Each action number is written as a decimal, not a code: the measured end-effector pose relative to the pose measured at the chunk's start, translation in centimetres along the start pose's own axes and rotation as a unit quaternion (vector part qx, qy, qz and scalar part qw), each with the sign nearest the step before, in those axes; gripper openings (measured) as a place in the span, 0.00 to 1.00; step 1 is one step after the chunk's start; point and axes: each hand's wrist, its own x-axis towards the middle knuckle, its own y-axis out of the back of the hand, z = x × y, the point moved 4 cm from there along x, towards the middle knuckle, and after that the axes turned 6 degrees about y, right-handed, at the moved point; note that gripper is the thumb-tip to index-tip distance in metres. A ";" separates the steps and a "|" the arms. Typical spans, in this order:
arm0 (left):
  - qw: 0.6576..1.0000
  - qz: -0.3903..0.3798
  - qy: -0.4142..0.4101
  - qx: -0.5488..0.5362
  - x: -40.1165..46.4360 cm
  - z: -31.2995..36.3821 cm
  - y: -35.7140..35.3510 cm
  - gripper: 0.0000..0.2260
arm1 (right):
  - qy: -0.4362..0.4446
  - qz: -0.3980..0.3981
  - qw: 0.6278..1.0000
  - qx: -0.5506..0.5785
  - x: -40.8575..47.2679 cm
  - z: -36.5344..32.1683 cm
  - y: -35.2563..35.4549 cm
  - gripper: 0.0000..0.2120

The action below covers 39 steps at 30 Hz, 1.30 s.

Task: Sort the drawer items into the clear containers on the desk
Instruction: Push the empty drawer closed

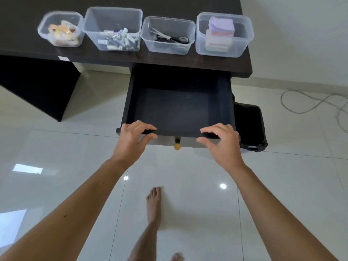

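Dark drawer (pixel 178 108) pulled out under the desk's (pixel 28 48) front edge, bare inside; left hand (pixel 131 138) and right hand (pixel 222 142) clamped on its front rim, either side of the round knob (pixel 177 146). Along that desk edge, four clear containers (pixel 112 28) with tape, small items, scissors (pixel 170 38), paper pads (pixel 221 32). Black-lined bin (pixel 250 127) just beside the drawer's right side; cable (pixel 308 102) on floor.

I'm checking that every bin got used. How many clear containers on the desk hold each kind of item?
Tape rolls: 1 container
Small batteries and bits: 1 container
Scissors: 1 container
Sticky-note pads: 1 container
Total: 4 containers, all in use; the drawer looks empty.
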 end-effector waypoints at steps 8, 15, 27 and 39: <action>0.999 0.023 -0.044 0.010 5.4 -0.2 0.3 0.08 | 0.016 0.015 1.000 -0.010 4.9 0.4 -0.3 0.11; 0.992 0.069 -0.107 0.012 11.3 -0.9 -0.3 0.12 | 0.033 0.035 0.999 -0.021 10.1 2.1 -1.0 0.12; 0.950 0.226 -0.195 0.086 20.7 -1.1 -0.1 0.32 | 0.080 0.181 0.963 -0.182 18.5 5.3 -0.8 0.41; 0.913 0.371 -0.130 0.113 23.1 -0.8 -0.9 0.26 | 0.041 0.302 0.926 -0.222 20.1 5.2 -2.6 0.31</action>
